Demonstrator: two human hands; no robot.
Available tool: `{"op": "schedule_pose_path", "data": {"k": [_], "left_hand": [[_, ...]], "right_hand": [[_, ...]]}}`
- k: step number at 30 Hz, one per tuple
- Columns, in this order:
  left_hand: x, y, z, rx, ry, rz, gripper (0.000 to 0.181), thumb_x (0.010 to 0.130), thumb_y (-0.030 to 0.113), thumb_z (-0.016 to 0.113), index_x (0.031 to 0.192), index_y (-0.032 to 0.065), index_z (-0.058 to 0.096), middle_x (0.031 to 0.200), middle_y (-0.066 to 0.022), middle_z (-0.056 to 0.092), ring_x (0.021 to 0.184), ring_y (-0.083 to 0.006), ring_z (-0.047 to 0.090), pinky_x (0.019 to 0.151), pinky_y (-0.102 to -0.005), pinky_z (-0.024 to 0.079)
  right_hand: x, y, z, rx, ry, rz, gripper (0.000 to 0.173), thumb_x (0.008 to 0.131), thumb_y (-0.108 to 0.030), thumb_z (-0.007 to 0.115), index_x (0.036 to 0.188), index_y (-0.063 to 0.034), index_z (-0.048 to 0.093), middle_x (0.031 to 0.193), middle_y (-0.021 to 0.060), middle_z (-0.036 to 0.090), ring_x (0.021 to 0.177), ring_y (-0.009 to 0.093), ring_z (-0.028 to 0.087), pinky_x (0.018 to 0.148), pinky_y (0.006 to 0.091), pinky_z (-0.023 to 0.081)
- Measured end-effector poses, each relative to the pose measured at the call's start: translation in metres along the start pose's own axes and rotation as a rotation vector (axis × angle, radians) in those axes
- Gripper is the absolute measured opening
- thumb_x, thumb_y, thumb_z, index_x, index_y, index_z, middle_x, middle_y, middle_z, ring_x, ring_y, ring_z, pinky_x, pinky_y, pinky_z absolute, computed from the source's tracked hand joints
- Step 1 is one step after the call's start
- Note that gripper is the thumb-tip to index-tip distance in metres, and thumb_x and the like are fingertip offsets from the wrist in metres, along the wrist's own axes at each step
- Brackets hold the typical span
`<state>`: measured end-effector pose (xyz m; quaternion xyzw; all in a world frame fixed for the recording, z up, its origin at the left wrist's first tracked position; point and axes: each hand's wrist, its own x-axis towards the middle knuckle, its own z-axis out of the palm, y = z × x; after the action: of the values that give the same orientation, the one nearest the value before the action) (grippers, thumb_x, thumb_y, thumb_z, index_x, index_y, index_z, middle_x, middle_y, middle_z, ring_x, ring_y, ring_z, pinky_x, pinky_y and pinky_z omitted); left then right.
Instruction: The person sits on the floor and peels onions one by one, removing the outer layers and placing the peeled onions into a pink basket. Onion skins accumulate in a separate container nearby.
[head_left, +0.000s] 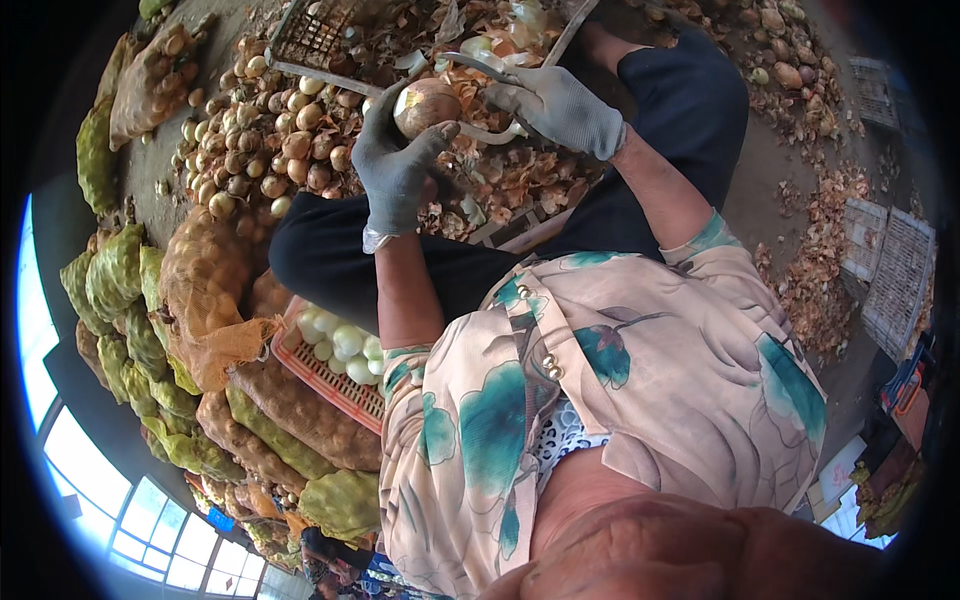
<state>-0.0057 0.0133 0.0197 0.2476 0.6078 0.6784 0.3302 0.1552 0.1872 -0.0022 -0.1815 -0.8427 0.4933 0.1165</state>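
Note:
A large brown onion (427, 109), its skin partly stripped to a pale patch, rests in the fingers of my grey-gloved left hand (394, 161). My right hand (562, 109), also in a grey glove, grips a knife whose thin curved blade (476, 66) points left, above and apart from the onion. A pale curved piece (491, 136) shows below the right fingers; I cannot tell what it is. Beneath both hands lies a heap of dry onion skins (517, 176), with a few peeled white onions (476, 46) at its far side.
Loose unpeeled onions (292, 139) spread to the left beside a plastic crate (315, 34). Near my left elbow stands a pink basket (322, 367) of peeled onions. Full mesh sacks (206, 277) pile at the left. More crates (896, 270) and skins (817, 277) lie right.

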Motion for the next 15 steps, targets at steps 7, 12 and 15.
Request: {"op": "schedule_pose_path", "data": {"k": [7, 12, 15], "left_hand": [[0.001, -0.007, -0.005, 0.163, -0.041, 0.029, 0.069, 0.067, 0.004, 0.088, 0.130, -0.0023, 0.061, 0.118, -0.0104, 0.066, 0.106, -0.0201, 0.066, 0.095, -0.0325, 0.056], [0.001, -0.009, -0.005, 0.130, -0.023, 0.020, 0.066, 0.071, 0.004, 0.087, 0.130, -0.0055, 0.060, 0.121, -0.0136, 0.065, 0.109, -0.0223, 0.066, 0.097, -0.0352, 0.055], [0.001, -0.013, -0.003, -0.051, -0.025, 0.011, 0.065, 0.074, 0.005, 0.085, 0.131, -0.0086, 0.058, 0.124, -0.0159, 0.065, 0.111, -0.0238, 0.065, 0.099, -0.0372, 0.054]], "right_hand": [[-0.010, -0.028, 0.001, -0.206, -0.077, -0.125, 0.036, 0.102, -0.039, 0.053, 0.101, -0.0073, 0.069, 0.078, 0.0183, 0.068, 0.076, 0.039, 0.069, 0.067, 0.0472, 0.054], [-0.012, -0.039, -0.002, -0.305, -0.118, -0.081, 0.022, 0.098, -0.024, 0.058, 0.106, -0.0045, 0.067, 0.079, 0.0168, 0.069, 0.076, 0.036, 0.070, 0.066, 0.0429, 0.054], [-0.012, -0.036, 0.000, -0.317, -0.085, -0.113, 0.022, 0.098, -0.023, 0.059, 0.105, -0.0044, 0.067, 0.079, 0.0174, 0.068, 0.075, 0.037, 0.069, 0.065, 0.0434, 0.054]]}}
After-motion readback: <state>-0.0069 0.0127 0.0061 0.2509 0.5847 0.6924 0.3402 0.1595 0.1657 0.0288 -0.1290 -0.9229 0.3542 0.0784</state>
